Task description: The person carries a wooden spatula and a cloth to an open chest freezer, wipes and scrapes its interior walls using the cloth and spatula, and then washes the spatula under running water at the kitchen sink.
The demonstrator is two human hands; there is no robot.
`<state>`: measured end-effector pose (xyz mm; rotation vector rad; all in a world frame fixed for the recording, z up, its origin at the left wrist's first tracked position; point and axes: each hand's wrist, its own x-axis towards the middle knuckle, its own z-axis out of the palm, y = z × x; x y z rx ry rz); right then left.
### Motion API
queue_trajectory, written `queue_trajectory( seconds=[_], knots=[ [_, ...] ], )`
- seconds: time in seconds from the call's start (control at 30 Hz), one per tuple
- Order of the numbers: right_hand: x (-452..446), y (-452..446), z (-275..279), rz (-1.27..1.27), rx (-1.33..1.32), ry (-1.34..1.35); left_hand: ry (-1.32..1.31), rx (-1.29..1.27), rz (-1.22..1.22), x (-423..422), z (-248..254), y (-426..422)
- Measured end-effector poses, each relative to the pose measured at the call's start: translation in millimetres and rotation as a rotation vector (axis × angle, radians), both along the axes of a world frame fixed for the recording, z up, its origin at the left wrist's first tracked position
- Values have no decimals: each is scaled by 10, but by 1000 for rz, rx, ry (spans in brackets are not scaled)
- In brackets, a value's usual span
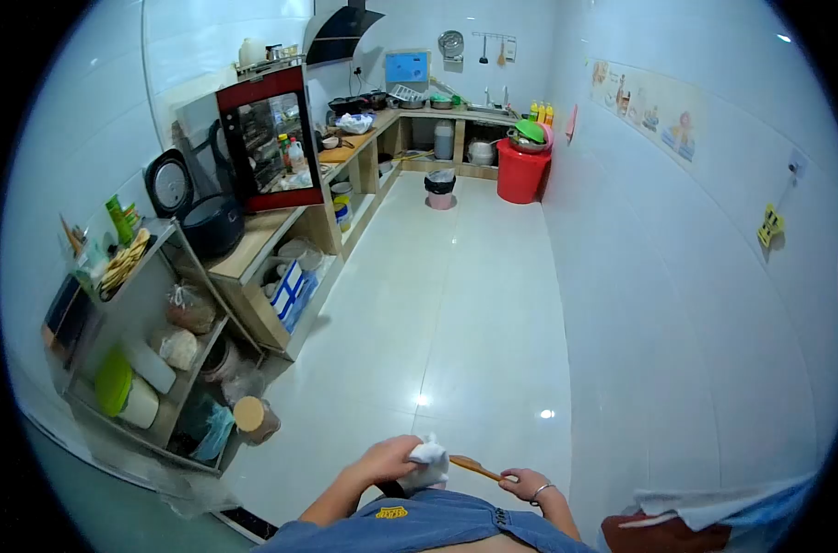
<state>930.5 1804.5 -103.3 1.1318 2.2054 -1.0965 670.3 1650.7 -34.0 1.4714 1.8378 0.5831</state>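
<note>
At the bottom centre, my left hand (389, 460) grips a crumpled white cloth (428, 456) in front of my body. Something dark shows just under that hand. To its right, my right hand (527, 485), with a bracelet at the wrist, is closed on the end of a brown wooden utensil (475, 467). The utensil's wider end points left and lies close beside the cloth; whether the two touch is hard to tell.
Shelves (198, 369) with bags and containers stand at left, a lidded jar (256, 419) beside them. A counter (382, 120) runs along the left and back. A black-lined bin (440, 195) and a red bucket (522, 173) are on the far floor. The tiled wall (686, 276) is at right.
</note>
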Motion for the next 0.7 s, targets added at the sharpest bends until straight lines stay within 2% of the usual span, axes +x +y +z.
queue_trajectory(
  seconds=[0.07, 0.13, 0.17, 0.23, 0.33, 0.47, 0.6, 0.7],
  knots=[
    [-114, 410, 16, -46, -1, -35, 8, 39, -3, -196, 11, 472],
    [-92, 830, -156, -240, 28, 109, 35, -1, -63, -418, 65, 1009],
    [-76, 1005, -216, -237, 25, 105, 67, -43, -112, -513, 65, 1240],
    [6, 1347, -332, -489, 51, 113, 113, -33, -120, -624, 1, 1698],
    [90, 2026, -513, -469, 98, 31, -25, 35, -210, -819, -65, 2426],
    [-202, 3011, -445, -370, 140, -70, -17, 32, -199, -1111, -248, 3321],
    [-880, 4146, -265, -270, 163, -61, -20, -33, -137, -1438, -57, 4148],
    [-1533, 4894, -34, -137, 183, -75, -51, 92, -33, -1729, -98, 4588]
  ],
)
